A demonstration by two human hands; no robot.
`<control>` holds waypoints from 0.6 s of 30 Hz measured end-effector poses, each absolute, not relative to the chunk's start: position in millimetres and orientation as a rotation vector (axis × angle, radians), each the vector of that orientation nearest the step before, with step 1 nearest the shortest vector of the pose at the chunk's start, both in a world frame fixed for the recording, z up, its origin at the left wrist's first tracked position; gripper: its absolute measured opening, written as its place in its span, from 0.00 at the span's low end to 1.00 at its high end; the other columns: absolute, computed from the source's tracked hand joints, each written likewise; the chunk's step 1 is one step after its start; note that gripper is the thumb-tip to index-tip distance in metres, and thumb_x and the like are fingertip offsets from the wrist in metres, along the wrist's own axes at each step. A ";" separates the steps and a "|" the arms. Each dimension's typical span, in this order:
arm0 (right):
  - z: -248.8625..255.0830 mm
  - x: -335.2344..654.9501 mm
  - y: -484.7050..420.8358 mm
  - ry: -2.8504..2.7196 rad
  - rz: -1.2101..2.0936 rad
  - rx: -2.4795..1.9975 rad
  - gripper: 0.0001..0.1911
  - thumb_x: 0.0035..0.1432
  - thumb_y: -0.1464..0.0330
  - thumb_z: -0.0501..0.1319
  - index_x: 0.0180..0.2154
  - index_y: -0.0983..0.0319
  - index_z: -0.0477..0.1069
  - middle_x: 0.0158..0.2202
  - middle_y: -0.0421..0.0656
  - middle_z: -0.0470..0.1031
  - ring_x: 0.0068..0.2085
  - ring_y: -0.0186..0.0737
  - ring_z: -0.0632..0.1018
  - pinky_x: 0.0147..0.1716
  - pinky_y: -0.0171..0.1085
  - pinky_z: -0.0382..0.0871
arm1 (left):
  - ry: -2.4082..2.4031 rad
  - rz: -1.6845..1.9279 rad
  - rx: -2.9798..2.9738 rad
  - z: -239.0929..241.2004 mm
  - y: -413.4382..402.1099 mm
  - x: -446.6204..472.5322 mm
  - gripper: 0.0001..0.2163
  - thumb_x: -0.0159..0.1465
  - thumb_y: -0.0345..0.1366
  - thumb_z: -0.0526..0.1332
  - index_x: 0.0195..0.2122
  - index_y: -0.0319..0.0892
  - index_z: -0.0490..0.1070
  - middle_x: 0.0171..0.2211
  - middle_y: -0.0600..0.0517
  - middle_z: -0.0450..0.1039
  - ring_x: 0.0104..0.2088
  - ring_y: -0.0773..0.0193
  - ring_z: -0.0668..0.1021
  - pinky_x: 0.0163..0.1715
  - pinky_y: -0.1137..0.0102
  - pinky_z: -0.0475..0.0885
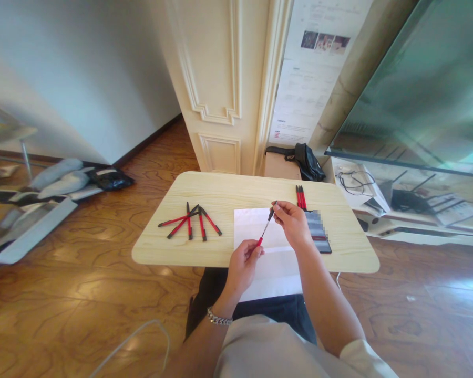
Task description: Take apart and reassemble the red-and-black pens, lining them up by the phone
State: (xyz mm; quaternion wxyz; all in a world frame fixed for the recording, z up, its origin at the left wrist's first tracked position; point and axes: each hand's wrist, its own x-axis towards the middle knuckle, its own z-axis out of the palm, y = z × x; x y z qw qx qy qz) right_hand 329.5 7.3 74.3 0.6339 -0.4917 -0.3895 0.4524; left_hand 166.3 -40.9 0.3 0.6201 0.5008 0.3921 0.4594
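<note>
My left hand (pixel 244 262) is closed around a red pen barrel (pixel 259 241), which pokes up past the fingertips. In a pinch, my right hand (pixel 295 224) grips the black end piece (pixel 271 213) of the same pen. A thin refill (pixel 265 228) spans the gap between the black piece and the barrel, so the pen is apart. Both hands are above a white sheet of paper (pixel 270 273) that hangs over the table's near edge. Beside my right wrist lies a dark flat device (pixel 321 239), partly blurred out and partly covered.
Several red and black pens (pixel 189 227) lie scattered on the left of the light wooden table (pixel 157 252). Three more pens (pixel 300 197) lie side by side at the back right. Behind the table are a cardboard box (pixel 281 165) and a black bag (pixel 307 161).
</note>
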 end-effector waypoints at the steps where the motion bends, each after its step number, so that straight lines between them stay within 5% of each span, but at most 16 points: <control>1: 73.8 329.2 6.7 -0.900 1.035 -1.133 0.15 0.49 0.60 0.65 0.37 0.62 0.75 0.28 0.41 0.72 0.26 0.31 0.67 0.25 0.33 0.59 | 0.901 1.056 1.151 0.3 -41.0 166.3 0.12 0.61 0.42 0.61 0.40 0.39 0.69 0.35 0.46 0.76 0.37 0.61 0.79 0.43 0.63 0.72; 18: 61.7 312.4 -15.6 -1.067 1.086 -1.258 0.15 0.50 0.59 0.64 0.37 0.62 0.75 0.26 0.41 0.72 0.26 0.34 0.68 0.26 0.35 0.60 | 0.874 1.043 1.075 12.3 -40.7 167.6 0.15 0.59 0.44 0.62 0.41 0.39 0.69 0.34 0.47 0.76 0.35 0.61 0.79 0.41 0.65 0.73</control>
